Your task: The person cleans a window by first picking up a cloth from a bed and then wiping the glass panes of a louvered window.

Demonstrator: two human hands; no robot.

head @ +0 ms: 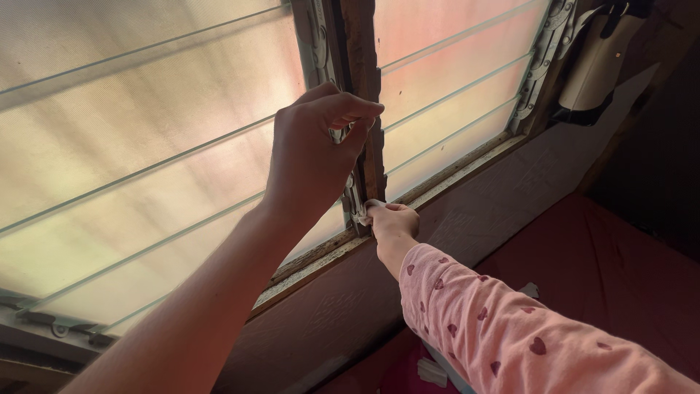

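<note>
Left hand (313,157): raised against the centre post (362,87) between two louvre windows, fingers (350,109) curled together onto the metal louvre mechanism (321,44) beside the post. Whether anything small sits inside the curl: cannot tell.

Right hand (392,221): low at the foot of the post, in a pink sleeve (503,328) with heart print, fingers pinched shut on a small white cloth (364,211) pressed into the corner where post meets sill (452,171).

Cloth: judged light, soft, fully pliable; no fixed grasp point needed. Best bunched under the fingertips so a folded edge reaches into the corner.

Glass slats (146,109): frosted, thin-edged, likely fragile and sharp along the exposed edges. Best braced on the metal side frame or post, not on the slat edges.

Post: worn, flaking wood; likely rough, splinter risk, cloth may snag.

Mechanism: stiff metal, apparently sound for steadying.

Below the sill: dark wall, red bed cover (627,270).
</note>
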